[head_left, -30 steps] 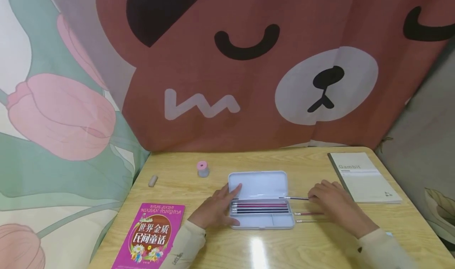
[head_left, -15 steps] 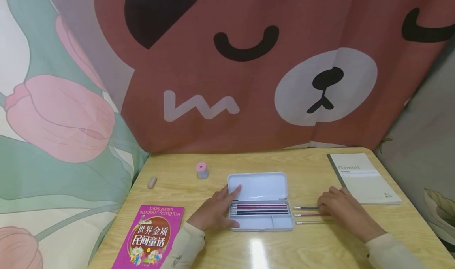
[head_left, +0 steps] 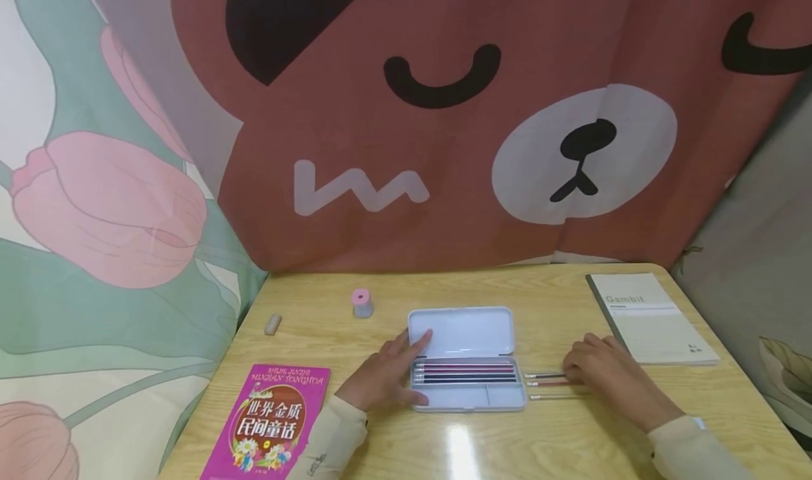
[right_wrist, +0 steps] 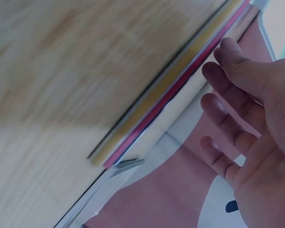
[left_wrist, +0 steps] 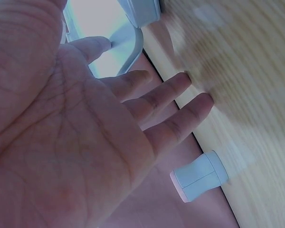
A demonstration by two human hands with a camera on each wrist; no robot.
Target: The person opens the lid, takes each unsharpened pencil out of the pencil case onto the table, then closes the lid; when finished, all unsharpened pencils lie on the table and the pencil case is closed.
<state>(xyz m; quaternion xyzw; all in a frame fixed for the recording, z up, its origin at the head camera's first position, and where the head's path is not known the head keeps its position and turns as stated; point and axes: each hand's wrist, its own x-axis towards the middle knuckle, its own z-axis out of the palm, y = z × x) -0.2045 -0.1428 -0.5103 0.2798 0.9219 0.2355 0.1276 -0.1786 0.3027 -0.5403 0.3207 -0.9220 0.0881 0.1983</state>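
Observation:
A white pencil case lies with its lid raised; several pencils fill its rear compartment. My left hand rests against the case's left end, thumb at the front corner and a finger on the lid; its fingers are spread in the left wrist view. To the right of the case lie a dark pencil, a red pencil and a pale pencil. Over their far ends is my right hand, its fingertips loosely bent beside the pencils, not wrapped round them.
A pink and grey sharpener and an eraser stand behind on the left. The purple book lies at the front left. A notebook is at the back right, just beyond my right hand.
The dark pencil, held by my right hand beside the case hinge at first, has come down to the right and now lies close to the red pencil. My left hand stays put.

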